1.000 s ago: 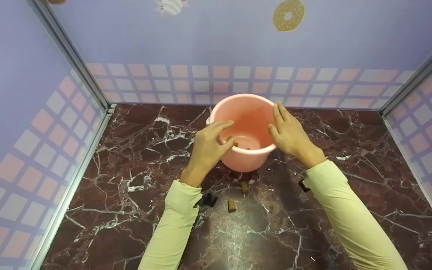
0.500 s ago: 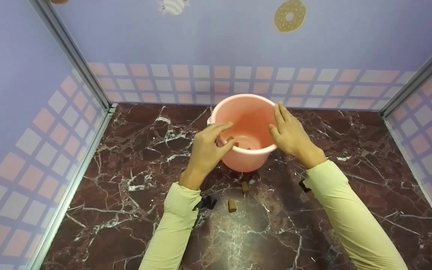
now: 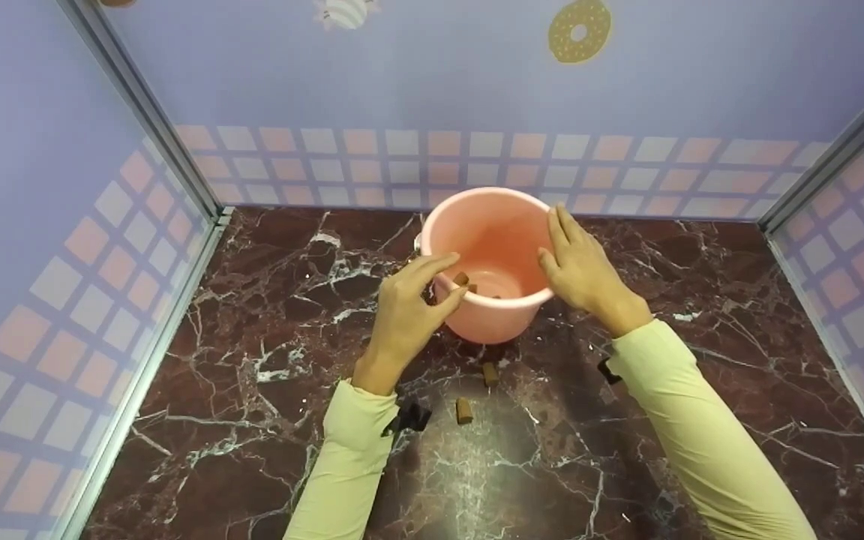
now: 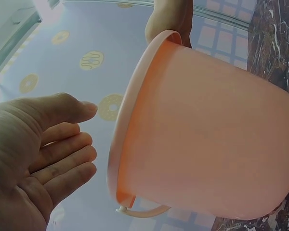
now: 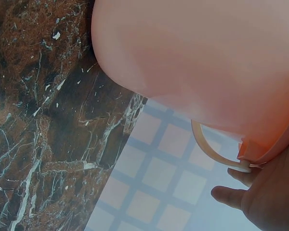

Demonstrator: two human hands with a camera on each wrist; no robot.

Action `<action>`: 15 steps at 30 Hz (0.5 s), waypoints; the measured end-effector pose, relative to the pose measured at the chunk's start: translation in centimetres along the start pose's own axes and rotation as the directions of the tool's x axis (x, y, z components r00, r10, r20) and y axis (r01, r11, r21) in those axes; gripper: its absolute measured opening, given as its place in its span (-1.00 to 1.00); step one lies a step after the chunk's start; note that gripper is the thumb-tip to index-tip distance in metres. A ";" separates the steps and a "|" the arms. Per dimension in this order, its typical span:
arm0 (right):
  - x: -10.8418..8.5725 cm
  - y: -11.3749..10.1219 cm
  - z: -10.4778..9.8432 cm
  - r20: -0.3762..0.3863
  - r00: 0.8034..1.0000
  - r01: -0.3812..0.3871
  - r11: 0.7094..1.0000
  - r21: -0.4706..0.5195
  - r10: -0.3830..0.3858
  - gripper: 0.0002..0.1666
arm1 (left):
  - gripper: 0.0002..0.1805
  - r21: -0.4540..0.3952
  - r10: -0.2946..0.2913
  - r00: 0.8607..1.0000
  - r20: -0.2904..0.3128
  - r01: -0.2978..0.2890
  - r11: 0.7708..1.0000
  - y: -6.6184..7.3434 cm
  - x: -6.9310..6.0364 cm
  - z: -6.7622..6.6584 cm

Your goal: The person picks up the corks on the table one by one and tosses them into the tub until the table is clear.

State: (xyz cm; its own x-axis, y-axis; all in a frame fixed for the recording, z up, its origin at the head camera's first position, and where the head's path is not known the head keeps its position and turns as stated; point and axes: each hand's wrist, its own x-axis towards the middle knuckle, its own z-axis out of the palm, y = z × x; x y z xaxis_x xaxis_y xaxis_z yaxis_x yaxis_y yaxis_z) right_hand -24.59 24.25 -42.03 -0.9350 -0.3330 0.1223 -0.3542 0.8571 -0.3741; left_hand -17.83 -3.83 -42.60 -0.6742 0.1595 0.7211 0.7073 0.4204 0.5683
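A pink bucket (image 3: 488, 319) stands upright on the marbled tabletop, open at the top. My right hand (image 3: 586, 274) holds the bucket's right rim, thumb over the inner side and fingers fairly straight along the edge. At the near-left rim my left hand (image 3: 413, 319) hovers with thumb and fingers apart. In the left wrist view, the left hand (image 4: 43, 149) has bent, relaxed fingers with nothing between them. Inside the bucket, small brown pieces (image 3: 462, 279) show near that hand's fingertips. Two rounded brown blocks (image 3: 463, 411) (image 3: 490, 373) lie on the tabletop in front.
The dark red marbled tabletop (image 3: 252, 450) runs up to a lilac back wall (image 3: 439, 90) with checked borders; side panels stand left and right. A pale bucket handle (image 5: 216, 154) hangs below the rim. Black wrist straps (image 3: 407, 418) sit near both cuffs.
My left hand has drawn back slightly toward the lower left, showing more of the brown pieces inside the bucket. The right hand and the bucket have stayed in place.
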 end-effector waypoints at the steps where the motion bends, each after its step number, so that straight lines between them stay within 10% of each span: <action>1: 0.0 0.0 0.0 -0.001 1.000 0.001 1.000 -0.001 -0.001 -0.17 | -0.55 0.003 -0.002 1.000 -0.002 0.002 1.000 0.0 -0.1 0.0; 15: 0.0 0.0 0.0 0.010 1.000 -0.003 1.000 0.000 0.003 -0.16 | -0.53 -0.007 -0.016 1.000 -0.017 0.015 1.000 0.4 -2.0 -0.4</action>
State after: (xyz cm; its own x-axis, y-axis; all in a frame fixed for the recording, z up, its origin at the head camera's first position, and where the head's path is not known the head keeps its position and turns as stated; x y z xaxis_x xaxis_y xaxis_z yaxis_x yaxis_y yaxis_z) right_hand -24.58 24.23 -41.98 -0.9358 -0.3340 0.1123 -0.3512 0.8583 -0.3741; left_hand -16.12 -4.32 -43.64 -0.6814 0.1379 0.7188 0.6982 0.4170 0.5819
